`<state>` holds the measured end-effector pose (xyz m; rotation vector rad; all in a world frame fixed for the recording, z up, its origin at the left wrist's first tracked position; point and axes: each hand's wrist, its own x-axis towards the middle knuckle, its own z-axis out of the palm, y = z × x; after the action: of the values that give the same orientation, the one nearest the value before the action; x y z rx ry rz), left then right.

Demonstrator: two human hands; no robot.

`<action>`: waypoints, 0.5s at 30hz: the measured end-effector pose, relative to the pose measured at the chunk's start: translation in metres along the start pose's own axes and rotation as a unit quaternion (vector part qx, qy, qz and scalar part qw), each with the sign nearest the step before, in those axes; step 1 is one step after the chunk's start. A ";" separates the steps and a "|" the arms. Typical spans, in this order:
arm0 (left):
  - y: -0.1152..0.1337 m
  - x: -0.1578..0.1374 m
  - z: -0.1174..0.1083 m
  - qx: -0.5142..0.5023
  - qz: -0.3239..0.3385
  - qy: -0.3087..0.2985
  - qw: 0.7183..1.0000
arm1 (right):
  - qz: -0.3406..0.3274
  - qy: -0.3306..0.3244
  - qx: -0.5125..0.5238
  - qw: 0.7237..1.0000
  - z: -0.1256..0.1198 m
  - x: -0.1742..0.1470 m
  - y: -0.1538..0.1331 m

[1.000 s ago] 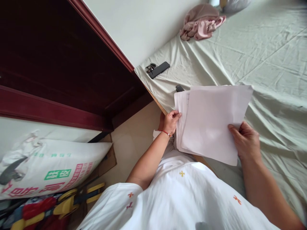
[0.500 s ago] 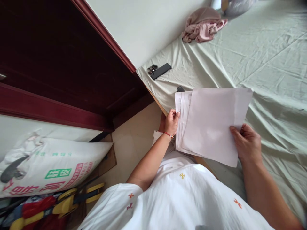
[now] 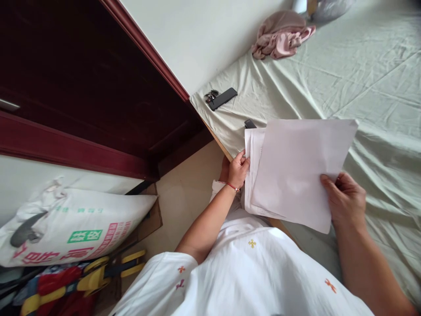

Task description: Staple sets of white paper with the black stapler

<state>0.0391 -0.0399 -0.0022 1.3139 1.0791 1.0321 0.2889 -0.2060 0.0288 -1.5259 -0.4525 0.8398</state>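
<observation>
Papers point(image 3: 296, 171) sit fanned over the bed point(image 3: 378, 87) edge, left hand point(image 3: 237, 169) pinching the stack at 9 o'clock to steady it, right hand point(image 3: 345, 199) pinching the top sheet at 4 o'clock.

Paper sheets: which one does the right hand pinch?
The top sheet, pulled rightward off the stack by the right hand; the left hand grips the rest.

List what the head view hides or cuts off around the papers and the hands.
- Lower sheets of the paper stack: covered by the top sheet.
- Small dark object: mostly behind the stack.
- Right hand fingertips: under the sheet.
- Printed sack: cut by the left edge.
</observation>
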 end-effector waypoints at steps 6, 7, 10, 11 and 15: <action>0.006 0.002 -0.003 0.005 0.005 -0.031 0.999 | 0.001 0.000 0.014 1.000 0.002 -0.001 -0.003; 0.007 0.002 -0.003 0.005 0.005 -0.031 0.999 | 0.001 -0.001 0.014 1.000 0.002 -0.001 -0.004; 0.010 0.001 -0.002 0.002 0.008 -0.038 0.999 | -0.006 -0.001 0.010 1.000 0.003 -0.002 -0.004; 0.012 0.000 -0.002 0.007 0.010 -0.041 0.999 | -0.009 0.000 0.008 1.000 0.003 -0.002 -0.004; 0.021 -0.008 0.001 0.081 0.040 -0.016 0.996 | -0.023 0.004 0.002 1.000 0.003 -0.002 -0.004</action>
<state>0.0390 -0.0473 0.0186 1.5093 1.1132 0.9956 0.2860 -0.2047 0.0328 -1.5093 -0.4791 0.7975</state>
